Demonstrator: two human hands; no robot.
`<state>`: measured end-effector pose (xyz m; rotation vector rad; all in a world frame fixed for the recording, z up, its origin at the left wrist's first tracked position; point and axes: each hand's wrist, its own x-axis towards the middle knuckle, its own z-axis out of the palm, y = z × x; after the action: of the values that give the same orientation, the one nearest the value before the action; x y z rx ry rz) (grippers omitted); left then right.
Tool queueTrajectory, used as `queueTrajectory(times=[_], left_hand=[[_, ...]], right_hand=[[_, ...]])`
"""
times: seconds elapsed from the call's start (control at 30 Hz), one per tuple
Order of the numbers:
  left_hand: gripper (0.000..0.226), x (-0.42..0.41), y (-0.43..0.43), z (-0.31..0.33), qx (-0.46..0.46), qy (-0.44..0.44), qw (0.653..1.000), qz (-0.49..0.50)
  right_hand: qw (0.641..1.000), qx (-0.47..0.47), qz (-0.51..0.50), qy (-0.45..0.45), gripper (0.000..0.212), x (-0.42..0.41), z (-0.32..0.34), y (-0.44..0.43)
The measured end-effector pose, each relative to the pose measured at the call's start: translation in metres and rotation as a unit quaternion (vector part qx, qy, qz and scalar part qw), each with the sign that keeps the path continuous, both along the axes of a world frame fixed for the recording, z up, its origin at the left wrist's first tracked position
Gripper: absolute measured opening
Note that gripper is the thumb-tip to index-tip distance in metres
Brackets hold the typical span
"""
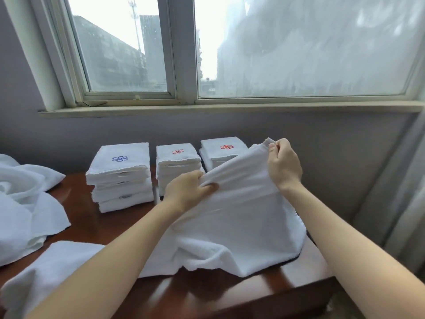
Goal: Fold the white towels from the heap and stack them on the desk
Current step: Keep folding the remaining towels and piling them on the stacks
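**Towel folding: good progress, heap not gone yet**

Far left of the fingers, the heap (25, 203) lies loose on the desk (207, 293), so there's plenty left. Just beyond the fingers, three stacks (177, 166) sit folded (little logos on top). The left hand (188, 189) pinches the towel (239, 217) by its edge, and the right hand (284, 164) clamps the raised corner. The towel looks thick and soft, draping below both hands onto the desk.

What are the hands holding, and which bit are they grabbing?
Both hands hold one white towel by its upper edge: the right hand pinches the raised corner, and the left hand grips the edge lower down.
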<state>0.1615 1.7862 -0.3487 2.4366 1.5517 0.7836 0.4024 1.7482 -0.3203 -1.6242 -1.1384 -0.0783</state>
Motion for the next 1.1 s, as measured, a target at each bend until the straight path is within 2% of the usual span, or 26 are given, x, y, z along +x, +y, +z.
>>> queueTrajectory(times=[0.13,0.23,0.3,0.43,0.57,0.67,0.77,0.83,0.9,1.0,1.03,1.1], left_hand=[[0.035,0.021,0.006,-0.01,0.035,0.007,0.999,-0.001],[0.024,0.03,0.013,-0.026,-0.009,0.041,0.999,-0.002],[0.03,0.03,0.014,-0.032,-0.051,0.05,0.997,-0.008],[0.044,0.012,0.011,-0.034,-0.052,0.052,0.997,-0.008],[0.038,-0.021,-0.001,-0.033,-0.063,0.034,0.997,-0.001],[0.024,-0.056,-0.013,-0.033,-0.068,-0.006,0.997,0.02],[0.017,-0.094,-0.028,-0.028,-0.056,-0.018,0.997,0.042],[0.018,-0.118,-0.04,-0.024,-0.069,-0.038,0.995,0.055],[0.022,-0.14,-0.053,-0.021,-0.092,-0.057,0.992,0.058],[0.032,-0.17,-0.077,-0.019,-0.119,-0.026,0.992,0.045],[0.039,-0.179,-0.085,-0.018,-0.137,-0.011,0.99,0.04],[0.053,-0.194,-0.1,-0.016,-0.17,0.034,0.984,0.039]], right_hand=[[0.995,-0.097,-0.007,-0.012,0.021,0.013,-0.017,0.004],[0.971,-0.214,0.031,-0.099,0.035,0.001,-0.036,0.001],[0.952,-0.259,0.094,-0.131,0.043,-0.014,-0.049,-0.005],[0.891,-0.357,0.245,-0.136,0.042,-0.05,-0.073,-0.021],[0.868,-0.354,0.309,-0.162,0.036,-0.091,-0.077,-0.025],[0.883,-0.328,0.298,-0.156,0.029,-0.117,-0.067,-0.023],[0.908,-0.255,0.294,-0.156,0.021,-0.138,-0.054,-0.02],[0.906,-0.221,0.325,-0.159,0.019,-0.152,-0.047,-0.017],[0.873,-0.233,0.398,-0.161,0.023,-0.169,-0.043,-0.016],[0.774,-0.306,0.527,-0.173,0.038,-0.192,-0.042,-0.021],[0.753,-0.324,0.545,-0.178,0.045,-0.197,-0.043,-0.024],[0.739,-0.349,0.533,-0.217,0.059,-0.208,-0.048,-0.027]])
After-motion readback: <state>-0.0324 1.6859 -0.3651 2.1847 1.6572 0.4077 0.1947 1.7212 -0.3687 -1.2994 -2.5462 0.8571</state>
